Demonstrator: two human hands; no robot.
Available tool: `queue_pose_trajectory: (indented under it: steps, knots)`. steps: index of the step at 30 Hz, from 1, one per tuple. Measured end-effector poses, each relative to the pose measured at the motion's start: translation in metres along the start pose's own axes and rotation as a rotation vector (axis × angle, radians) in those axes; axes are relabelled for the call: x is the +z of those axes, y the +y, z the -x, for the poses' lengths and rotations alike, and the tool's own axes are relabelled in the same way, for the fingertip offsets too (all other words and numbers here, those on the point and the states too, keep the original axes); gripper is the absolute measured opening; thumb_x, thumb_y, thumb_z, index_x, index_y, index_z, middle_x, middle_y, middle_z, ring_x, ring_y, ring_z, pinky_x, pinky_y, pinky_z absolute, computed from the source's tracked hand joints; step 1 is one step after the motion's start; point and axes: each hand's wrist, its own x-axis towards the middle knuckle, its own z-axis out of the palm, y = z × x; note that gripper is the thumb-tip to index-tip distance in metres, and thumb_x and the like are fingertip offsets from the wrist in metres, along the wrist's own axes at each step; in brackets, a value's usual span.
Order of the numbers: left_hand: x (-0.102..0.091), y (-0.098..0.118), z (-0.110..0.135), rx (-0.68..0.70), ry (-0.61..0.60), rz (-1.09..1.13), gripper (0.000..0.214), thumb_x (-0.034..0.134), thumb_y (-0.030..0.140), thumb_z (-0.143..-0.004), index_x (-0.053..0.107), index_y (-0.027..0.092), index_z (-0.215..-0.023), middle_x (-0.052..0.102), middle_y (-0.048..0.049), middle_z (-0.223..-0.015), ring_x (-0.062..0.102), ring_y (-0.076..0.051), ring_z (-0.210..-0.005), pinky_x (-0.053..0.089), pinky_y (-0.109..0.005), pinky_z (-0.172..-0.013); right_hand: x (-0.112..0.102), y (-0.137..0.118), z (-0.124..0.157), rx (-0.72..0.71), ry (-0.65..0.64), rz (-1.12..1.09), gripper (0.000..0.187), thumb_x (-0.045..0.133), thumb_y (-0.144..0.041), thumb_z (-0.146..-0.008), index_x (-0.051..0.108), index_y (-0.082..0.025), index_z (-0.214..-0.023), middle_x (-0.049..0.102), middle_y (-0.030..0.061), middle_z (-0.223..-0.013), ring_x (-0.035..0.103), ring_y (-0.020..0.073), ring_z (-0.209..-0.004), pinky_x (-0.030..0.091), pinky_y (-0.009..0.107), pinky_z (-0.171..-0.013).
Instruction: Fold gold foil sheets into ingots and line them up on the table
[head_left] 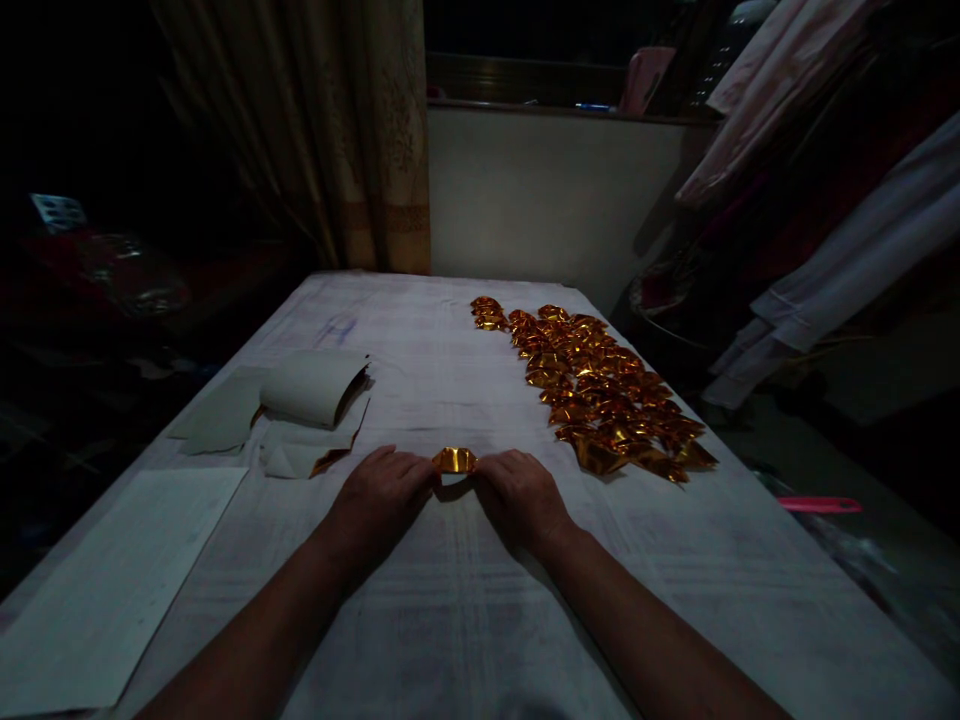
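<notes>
Between my two hands is a small gold foil paper ingot (456,460), shiny on its upper face. My left hand (386,492) pinches its left end, and my right hand (523,492) pinches the right end. The fingertips of both hands are partly hidden behind the knuckles. To the right lies a spread of similar folded gold foil pieces (600,385), several rows deep. Left of my hands are pale-backed paper sheets with foil showing at their edges, one of them a curled sheet (311,388).
A cloth-covered table (420,620) is in front of me. A flat pale sheet (112,580) lies at its left edge. Behind stand a curtain (375,150) and a pale wall (555,200). Clothes (847,260) hang at the right, above a pink handle (819,504).
</notes>
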Motion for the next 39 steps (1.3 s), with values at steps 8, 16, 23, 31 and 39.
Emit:
queue_pose_trajectory:
  steps: [8, 16, 23, 31, 39]
  knots:
    - [0.010, 0.002, -0.003, -0.123, 0.026, 0.078, 0.013, 0.056, 0.025, -0.096, 0.069, 0.021, -0.096, 0.071, -0.0058, -0.095, 0.063, -0.023, -0.089, 0.049, -0.038, -0.082, -0.004, 0.001, -0.002, 0.143, -0.055, -0.045, 0.012, 0.058, -0.019, -0.094, 0.070, -0.020, -0.095, 0.070, 0.0059, -0.090, 0.061, 0.0204, -0.084, 0.043, 0.029, -0.074]
    - [0.012, 0.005, -0.010, -0.311, -0.003, 0.116, 0.019, 0.053, 0.031, -0.096, 0.067, 0.022, -0.087, 0.069, -0.0038, -0.086, 0.061, -0.024, -0.085, 0.045, -0.042, -0.083, -0.003, 0.001, -0.008, 0.271, -0.083, -0.095, 0.014, 0.056, -0.021, -0.093, 0.070, -0.023, -0.094, 0.073, 0.0047, -0.091, 0.063, 0.0204, -0.085, 0.043, 0.030, -0.076]
    - [0.014, 0.008, -0.014, -0.340, 0.029, 0.057, 0.015, 0.051, 0.025, -0.094, 0.062, 0.022, -0.085, 0.069, -0.0040, -0.083, 0.060, -0.025, -0.082, 0.044, -0.042, -0.079, -0.001, -0.001, -0.010, 0.305, -0.086, -0.040, 0.010, 0.058, -0.020, -0.093, 0.067, -0.022, -0.096, 0.070, 0.0050, -0.090, 0.062, 0.0209, -0.083, 0.041, 0.030, -0.072]
    - [0.017, 0.013, -0.015, -0.242, 0.061, -0.054, 0.021, 0.050, 0.021, -0.098, 0.066, 0.023, -0.111, 0.071, -0.0070, -0.100, 0.062, -0.026, -0.094, 0.047, -0.042, -0.083, -0.001, -0.003, -0.011, 0.234, -0.142, 0.044, 0.024, 0.056, -0.026, -0.099, 0.071, -0.030, -0.118, 0.067, 0.0045, -0.093, 0.060, 0.0195, -0.083, 0.039, 0.029, -0.068]
    - [0.017, 0.012, -0.008, -0.015, -0.085, 0.024, 0.045, 0.047, 0.022, -0.099, 0.053, 0.029, -0.143, 0.064, -0.0047, -0.140, 0.051, -0.030, -0.134, 0.035, -0.054, -0.112, -0.001, -0.004, -0.012, 0.231, -0.134, 0.074, 0.025, 0.057, -0.025, -0.099, 0.072, -0.031, -0.118, 0.066, 0.0046, -0.091, 0.059, 0.0186, -0.081, 0.039, 0.028, -0.066]
